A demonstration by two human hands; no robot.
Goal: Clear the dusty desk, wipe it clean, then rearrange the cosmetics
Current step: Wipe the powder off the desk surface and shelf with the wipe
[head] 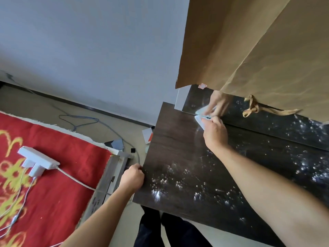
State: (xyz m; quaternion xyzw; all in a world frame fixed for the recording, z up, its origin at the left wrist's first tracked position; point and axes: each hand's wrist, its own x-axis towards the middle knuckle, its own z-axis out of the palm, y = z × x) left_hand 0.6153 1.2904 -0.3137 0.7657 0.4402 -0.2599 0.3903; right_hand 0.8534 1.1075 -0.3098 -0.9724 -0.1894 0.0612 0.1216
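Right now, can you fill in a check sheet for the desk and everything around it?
Surface: dark desk, white dust specks on the near and right parts.
Job's things: pale cloth at the far left corner, next to the mirror; cosmetics, nothing seen.
Clutter: nothing seen on the desk.
Hands: right hand holds the cloth on the desk; left hand grips the desk's left edge.
Cables: white power strip with white cords lies on the red blanket; blue cable loops on the floor.
Surroundings: grey wall; brown paper hangs over the top of the mirror.
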